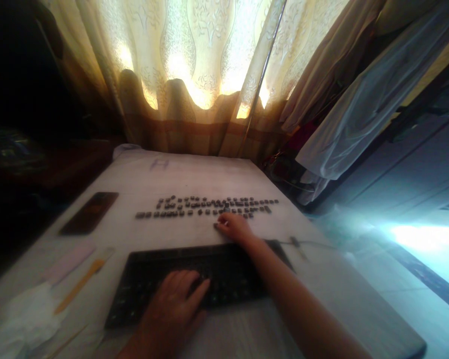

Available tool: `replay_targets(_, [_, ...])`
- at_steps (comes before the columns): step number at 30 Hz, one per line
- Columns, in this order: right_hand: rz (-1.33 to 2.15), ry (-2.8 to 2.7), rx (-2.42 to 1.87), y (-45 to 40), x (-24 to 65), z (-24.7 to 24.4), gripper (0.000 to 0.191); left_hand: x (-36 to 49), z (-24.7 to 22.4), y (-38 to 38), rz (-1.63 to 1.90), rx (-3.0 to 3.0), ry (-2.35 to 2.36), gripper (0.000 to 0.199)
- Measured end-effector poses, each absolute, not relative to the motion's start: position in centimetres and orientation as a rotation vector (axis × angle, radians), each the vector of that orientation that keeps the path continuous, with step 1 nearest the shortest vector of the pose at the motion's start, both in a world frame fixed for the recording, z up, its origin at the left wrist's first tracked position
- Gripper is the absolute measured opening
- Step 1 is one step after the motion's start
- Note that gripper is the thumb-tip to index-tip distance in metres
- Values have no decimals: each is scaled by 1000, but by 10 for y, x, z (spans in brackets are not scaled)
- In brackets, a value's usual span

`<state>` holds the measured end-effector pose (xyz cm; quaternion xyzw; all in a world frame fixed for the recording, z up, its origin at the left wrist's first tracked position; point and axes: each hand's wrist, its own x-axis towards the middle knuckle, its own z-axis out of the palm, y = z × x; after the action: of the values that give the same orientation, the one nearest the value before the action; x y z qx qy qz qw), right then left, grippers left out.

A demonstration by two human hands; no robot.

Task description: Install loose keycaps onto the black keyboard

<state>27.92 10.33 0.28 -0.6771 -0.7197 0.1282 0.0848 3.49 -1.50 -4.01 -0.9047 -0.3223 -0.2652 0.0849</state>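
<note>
A black keyboard [224, 269] lies on the pale cloth-covered table in front of me. My left hand [172, 299] rests over its middle, with thumb and index finger apart on the keys. Beyond the keyboard, loose dark keycaps [172, 213] are spread in uneven rows. My right hand [234, 227] reaches across the keyboard to the near edge of these rows. Its thumb and fingers are pinched on a small dark keycap [217, 226]. Blur hides the finer detail of the keys under my left hand.
To the left lie a dark phone [90, 213], a pink cloth-like strip [69, 262], an orange-handled brush [80, 284] and crumpled white tissue [32, 314]. A cable [314, 244] runs off to the right. Curtains [198, 60] hang behind the table, and clothes [351, 114] hang at right.
</note>
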Motion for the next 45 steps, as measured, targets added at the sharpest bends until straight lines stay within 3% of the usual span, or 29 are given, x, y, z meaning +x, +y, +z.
replay_targets(3, [402, -2166, -1998, 104, 278, 1, 30, 35, -41, -15, -771, -2706, -964, 36])
replay_targets(9, [410, -2181, -1975, 96, 276, 7, 23, 36, -42, -15, -812, -2714, -966, 35])
replay_targets(21, [683, -2288, -1636, 1, 277, 22, 19, 38, -39, -16, -787, -2740, -929, 35])
replay_targets(45, [747, -2326, -1537, 0, 276, 10, 23, 54, -32, -19, -693, -2787, -930, 43])
